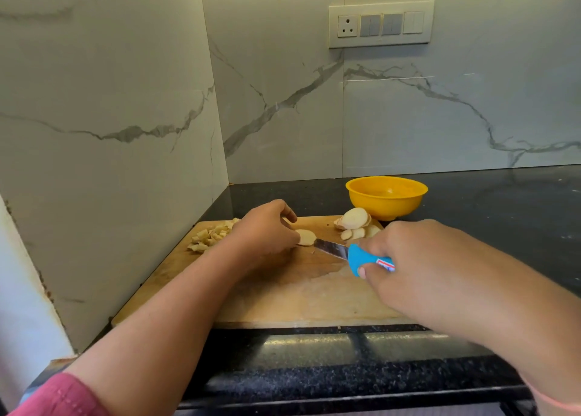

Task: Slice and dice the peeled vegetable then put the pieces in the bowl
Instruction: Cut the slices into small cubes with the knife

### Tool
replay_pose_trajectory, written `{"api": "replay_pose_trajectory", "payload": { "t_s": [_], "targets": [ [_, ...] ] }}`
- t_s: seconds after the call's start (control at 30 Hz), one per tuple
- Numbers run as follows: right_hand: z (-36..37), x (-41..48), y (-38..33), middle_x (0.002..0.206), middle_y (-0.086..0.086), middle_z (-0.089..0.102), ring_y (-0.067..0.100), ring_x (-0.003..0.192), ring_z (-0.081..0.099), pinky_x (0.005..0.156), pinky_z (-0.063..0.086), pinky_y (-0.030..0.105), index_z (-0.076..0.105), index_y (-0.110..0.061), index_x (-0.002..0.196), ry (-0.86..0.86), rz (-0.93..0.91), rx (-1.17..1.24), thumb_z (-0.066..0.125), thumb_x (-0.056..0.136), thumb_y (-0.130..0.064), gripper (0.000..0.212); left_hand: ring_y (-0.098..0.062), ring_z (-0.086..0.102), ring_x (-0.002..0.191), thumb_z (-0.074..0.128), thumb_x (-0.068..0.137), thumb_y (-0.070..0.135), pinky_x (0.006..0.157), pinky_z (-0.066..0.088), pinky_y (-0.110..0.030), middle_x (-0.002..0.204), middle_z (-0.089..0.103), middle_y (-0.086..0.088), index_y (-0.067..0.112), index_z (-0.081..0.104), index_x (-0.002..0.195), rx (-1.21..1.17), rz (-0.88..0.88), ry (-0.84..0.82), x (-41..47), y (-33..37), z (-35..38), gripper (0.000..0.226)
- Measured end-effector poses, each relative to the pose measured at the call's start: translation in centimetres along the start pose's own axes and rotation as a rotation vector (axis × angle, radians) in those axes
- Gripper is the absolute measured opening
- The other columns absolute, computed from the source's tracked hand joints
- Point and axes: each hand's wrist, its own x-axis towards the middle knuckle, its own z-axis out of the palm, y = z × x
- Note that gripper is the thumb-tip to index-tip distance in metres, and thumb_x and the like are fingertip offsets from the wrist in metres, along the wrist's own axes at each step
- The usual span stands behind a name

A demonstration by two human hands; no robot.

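Dicing: left hand holds a slice in curled fingers, right hand clamps the knife — next, probably, blade down through it.

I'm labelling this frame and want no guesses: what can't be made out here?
All in the head view:
1. How the left hand holds the slice: its fingertips curl under the palm.
2. The diced pieces: the pile's right part lies behind the left hand.
3. The knife handle's label: too small, partly covered by the right hand.
4. The bowl: its near inner wall is hidden by its own rim.
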Motion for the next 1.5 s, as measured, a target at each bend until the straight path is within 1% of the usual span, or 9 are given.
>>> {"api": "replay_pose_trajectory", "payload": {
  "t_s": [0.17, 0.3, 0.5, 0.77, 0.87, 1.03, 1.17, 1.37, 1.5],
  "targets": [
    [2.1, 2.0, -0.8, 0.116, -0.001, 0.06, 0.012, 0.083, 0.048, 0.066, 0.041, 0.022, 0.047, -0.026, 0.134, 0.122, 0.016, 0.111, 0.042, 0.097, -0.037, 0.039, -0.011, 0.062, 0.093, 0.069, 0.084, 0.013, 0.083, 0.054, -0.027, 0.105, 0.066, 0.004, 0.03, 0.048, 0.101, -0.027, -0.012, 0.026, 0.2, -0.2, 0.0, 0.032],
    [3.3, 3.6, -1.3, 0.116, 0.0, 0.06, 0.012, 0.081, 0.046, 0.064, 0.039, 0.022, 0.047, -0.025, 0.135, 0.108, 0.014, 0.122, 0.043, 0.097, -0.036, 0.04, -0.011, 0.058, 0.093, 0.069, 0.085, 0.014, 0.078, 0.051, -0.024, 0.107, 0.062, 0.006, 0.03, 0.046, 0.104, -0.019, -0.018, 0.062, 0.3, -0.2, 0.2, 0.034],
    [3.6, 4.8, -1.8, 0.072, -0.005, 0.045, 0.009, 0.069, 0.05, 0.053, 0.038, 0.02, 0.054, -0.018, 0.118, 0.051, -0.029, 0.125, 0.046, 0.095, -0.026, 0.025, -0.015, 0.058, 0.098, 0.069, 0.086, 0.017, 0.087, 0.055, -0.032, 0.113, 0.06, 0.004, 0.028, 0.046, 0.117, 0.013, -0.038, 0.064, 0.3, -0.2, 0.1, 0.04],
    [2.2, 2.0, -0.7, 0.07, -0.008, 0.038, 0.004, 0.058, 0.038, 0.047, 0.023, 0.018, 0.049, -0.021, 0.109, -0.038, -0.057, 0.028, 0.045, 0.097, -0.032, 0.018, -0.016, 0.056, 0.102, 0.069, 0.087, 0.021, 0.09, 0.054, -0.039, 0.111, 0.059, 0.005, 0.028, 0.045, 0.118, 0.056, -0.032, 0.058, 0.2, -0.3, 0.1, 0.04],
    [1.4, 0.7, -0.1, 0.07, -0.008, 0.041, 0.006, 0.058, 0.04, 0.047, 0.024, 0.019, 0.044, -0.027, 0.084, -0.049, -0.038, 0.047, 0.044, 0.096, -0.036, 0.016, -0.014, 0.055, 0.1, 0.067, 0.088, 0.022, 0.089, 0.053, -0.033, 0.114, 0.059, 0.005, 0.026, 0.047, 0.12, 0.075, -0.004, 0.042, 0.0, -0.3, 0.0, 0.039],
    [0.8, 0.0, 1.2, 0.085, -0.012, 0.054, 0.002, 0.063, 0.046, 0.047, 0.028, 0.014, 0.051, -0.034, 0.127, 0.068, 0.027, 0.157, 0.041, 0.097, -0.04, 0.032, -0.01, 0.051, 0.109, 0.062, 0.091, 0.014, 0.089, 0.044, -0.021, 0.129, 0.054, 0.003, 0.024, 0.05, 0.125, 0.058, 0.095, -0.048, -0.1, -0.1, -0.5, 0.038],
    [1.8, 0.8, 1.6, 0.083, -0.009, 0.05, 0.005, 0.064, 0.045, 0.047, 0.027, 0.015, 0.052, -0.027, 0.125, 0.142, 0.083, 0.152, 0.04, 0.098, -0.04, 0.032, -0.012, 0.042, 0.13, 0.052, 0.095, 0.006, 0.103, 0.034, -0.024, 0.142, 0.045, 0.008, 0.028, 0.042, 0.139, 0.135, 0.166, -0.188, -0.4, 0.3, -0.5, 0.05],
    [3.3, 2.0, 1.8, 0.104, -0.004, 0.058, 0.011, 0.077, 0.046, 0.05, 0.029, 0.012, 0.047, -0.027, 0.134, 0.147, 0.119, 0.162, 0.041, 0.098, -0.04, 0.04, -0.015, 0.041, 0.131, 0.046, 0.098, 0.006, 0.107, 0.032, -0.028, 0.143, 0.045, 0.006, 0.03, 0.046, 0.139, 0.223, 0.194, -0.243, -0.4, 0.6, -0.7, 0.047],
    [3.5, 2.7, 1.4, 0.08, -0.007, 0.045, 0.006, 0.064, 0.04, 0.047, 0.024, 0.014, 0.05, -0.025, 0.13, 0.141, 0.121, 0.134, 0.041, 0.098, -0.04, 0.036, -0.017, 0.05, 0.118, 0.049, 0.098, 0.014, 0.099, 0.039, -0.025, 0.134, 0.052, 0.0, 0.02, 0.052, 0.135, 0.278, 0.197, -0.153, -0.6, 1.1, -0.3, 0.037]
  ]
}}
